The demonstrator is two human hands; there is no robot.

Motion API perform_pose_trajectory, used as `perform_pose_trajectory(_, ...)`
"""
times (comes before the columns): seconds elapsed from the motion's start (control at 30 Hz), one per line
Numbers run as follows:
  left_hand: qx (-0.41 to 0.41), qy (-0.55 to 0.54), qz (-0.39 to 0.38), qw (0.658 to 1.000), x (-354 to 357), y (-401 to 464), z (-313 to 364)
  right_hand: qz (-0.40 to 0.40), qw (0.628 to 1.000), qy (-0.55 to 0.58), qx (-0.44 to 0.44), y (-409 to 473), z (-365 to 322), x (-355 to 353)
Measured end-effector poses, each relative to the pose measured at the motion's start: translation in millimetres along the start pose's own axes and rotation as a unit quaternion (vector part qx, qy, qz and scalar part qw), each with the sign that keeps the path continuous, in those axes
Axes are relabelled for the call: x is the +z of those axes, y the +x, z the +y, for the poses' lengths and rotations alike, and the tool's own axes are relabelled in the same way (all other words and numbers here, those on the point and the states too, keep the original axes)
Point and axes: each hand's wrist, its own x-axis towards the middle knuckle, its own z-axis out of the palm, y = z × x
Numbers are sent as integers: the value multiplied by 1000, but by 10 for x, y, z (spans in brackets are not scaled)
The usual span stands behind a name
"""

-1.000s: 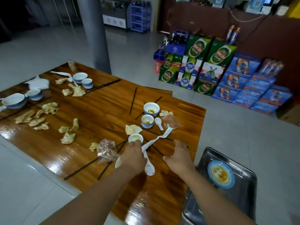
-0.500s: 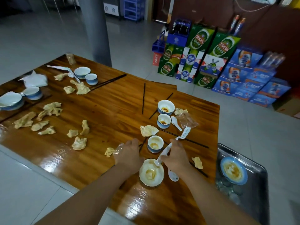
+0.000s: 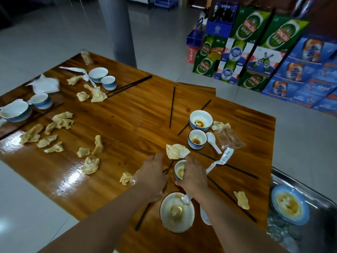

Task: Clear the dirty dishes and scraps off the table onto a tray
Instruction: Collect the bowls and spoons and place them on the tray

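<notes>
Both hands work at the near edge of the worktop (image 3: 127, 115), around a small cup and a bowl.

The right hand (image 3: 194, 175) is curled around the cup (image 3: 179, 169), fingers closed on its rim; the dirty bowl (image 3: 176, 212) sits just near of that hand, a spoon (image 3: 187, 199) resting in it. The left hand (image 3: 152, 177), fingers loosely spread, lies flat on the worktop just left of the cup. The tray (image 3: 319, 196), holding a plate (image 3: 290, 205), sits off the right edge.
</notes>
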Motion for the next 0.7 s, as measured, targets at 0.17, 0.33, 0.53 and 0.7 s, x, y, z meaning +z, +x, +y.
perform_pose_trajectory(0.17, 3, 17, 1, 1000, -78, 128, 152, 19, 997, 72, 4, 20, 75, -113)
perform_pose_trajectory(0.33, 9, 28, 13, 999, -116, 253, 402, 53, 993, 102, 26, 1, 232, -443)
perform_pose_trajectory(0.53, 28, 34, 7, 999, -85, 537, 803, 105, 987, 104, 67, 36, 452, -806)
perform_pose_trajectory(0.7, 43, 41, -11, 998, 108, 937, 972, 138, 976, 128, 109, 103, 596, -869)
